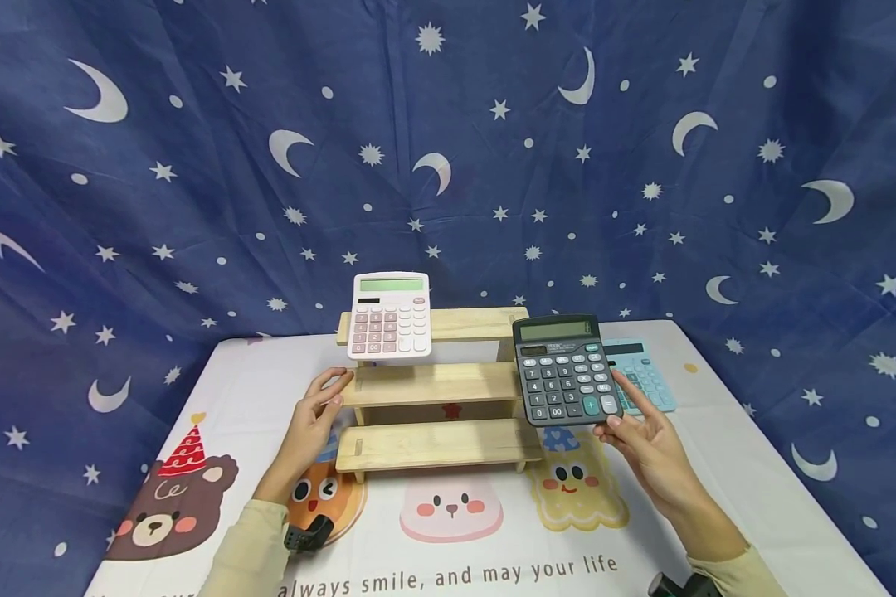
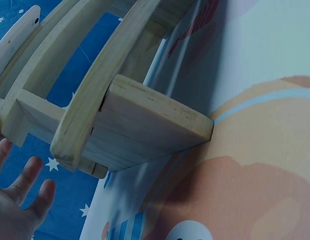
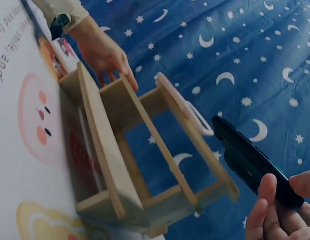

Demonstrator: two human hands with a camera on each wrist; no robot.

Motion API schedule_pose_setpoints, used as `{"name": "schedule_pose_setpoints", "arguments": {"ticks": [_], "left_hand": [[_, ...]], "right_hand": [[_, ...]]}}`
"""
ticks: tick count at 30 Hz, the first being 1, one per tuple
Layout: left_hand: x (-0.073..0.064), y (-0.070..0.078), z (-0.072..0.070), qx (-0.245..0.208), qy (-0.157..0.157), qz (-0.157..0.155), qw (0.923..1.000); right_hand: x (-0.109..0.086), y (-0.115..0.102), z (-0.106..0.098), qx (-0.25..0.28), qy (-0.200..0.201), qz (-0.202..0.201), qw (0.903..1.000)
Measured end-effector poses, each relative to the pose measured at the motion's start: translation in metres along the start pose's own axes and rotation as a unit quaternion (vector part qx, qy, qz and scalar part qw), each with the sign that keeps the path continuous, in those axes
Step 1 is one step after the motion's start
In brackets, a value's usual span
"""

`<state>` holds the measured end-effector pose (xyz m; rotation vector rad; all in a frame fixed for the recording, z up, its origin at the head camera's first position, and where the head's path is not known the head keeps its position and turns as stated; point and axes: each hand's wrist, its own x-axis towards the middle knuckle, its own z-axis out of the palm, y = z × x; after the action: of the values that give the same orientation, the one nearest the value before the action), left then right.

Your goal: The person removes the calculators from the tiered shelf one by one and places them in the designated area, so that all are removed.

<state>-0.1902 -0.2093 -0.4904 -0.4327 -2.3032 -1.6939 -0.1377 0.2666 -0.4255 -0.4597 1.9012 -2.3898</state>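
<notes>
My right hand (image 1: 653, 448) pinches a black calculator (image 1: 567, 373) by its lower right corner, thumb on the front and fingers behind. It is held up at the right end of a three-step wooden rack (image 1: 433, 383), its keys facing me. In the right wrist view the black calculator (image 3: 255, 162) shows edge-on. My left hand (image 1: 314, 427) touches the left end of the rack's middle shelf with its fingertips; in the left wrist view its fingers (image 2: 29, 172) are spread. A white and pink calculator (image 1: 391, 315) leans upright on the left of the top shelf.
A light blue calculator (image 1: 653, 385) lies on the table behind the black one, partly hidden by it. The white tablecloth (image 1: 717, 464) carries printed cartoon figures and lettering. A blue curtain (image 1: 478, 149) with moons and stars hangs behind the table.
</notes>
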Motion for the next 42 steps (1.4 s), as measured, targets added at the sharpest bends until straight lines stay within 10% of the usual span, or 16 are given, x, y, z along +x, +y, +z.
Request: {"name": "schedule_pose_setpoints", "arguments": {"ticks": [42], "left_hand": [[0.0,-0.002,-0.001,0.001,-0.008,-0.006,0.9999]], "right_hand": [[-0.056,0.055,-0.061,0.041,0.004,0.087,0.9954]]}}
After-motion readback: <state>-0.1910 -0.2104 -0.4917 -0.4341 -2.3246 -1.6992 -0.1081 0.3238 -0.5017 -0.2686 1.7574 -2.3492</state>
